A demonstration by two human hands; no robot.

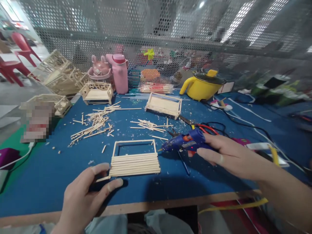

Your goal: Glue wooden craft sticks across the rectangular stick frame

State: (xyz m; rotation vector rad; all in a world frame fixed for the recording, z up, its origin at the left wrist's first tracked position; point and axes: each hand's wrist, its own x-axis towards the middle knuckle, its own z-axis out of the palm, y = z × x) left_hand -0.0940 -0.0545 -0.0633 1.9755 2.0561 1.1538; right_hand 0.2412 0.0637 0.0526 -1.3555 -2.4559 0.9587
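Observation:
A small frame of wooden sticks (135, 164) lies on the blue tabletop, its near part covered by a row of sticks and its far part open. My left hand (90, 188) is at the frame's near left corner, thumb and fingers around a short stick leg there. In my right hand (219, 154) is a blue glue gun (186, 142), its tip by the frame's right side, close to the end of the last stick in the row. Loose sticks (97, 125) lie in a pile beyond the frame, with more sticks (152, 125) to the right of them.
Finished stick models (164, 105) stand farther back, others at the left. A pink flask (120, 76) and a yellow pot (203, 87) stand by the mesh panel. Pliers with red handles (207, 127), cables and a pen (184, 163) lie around the glue gun.

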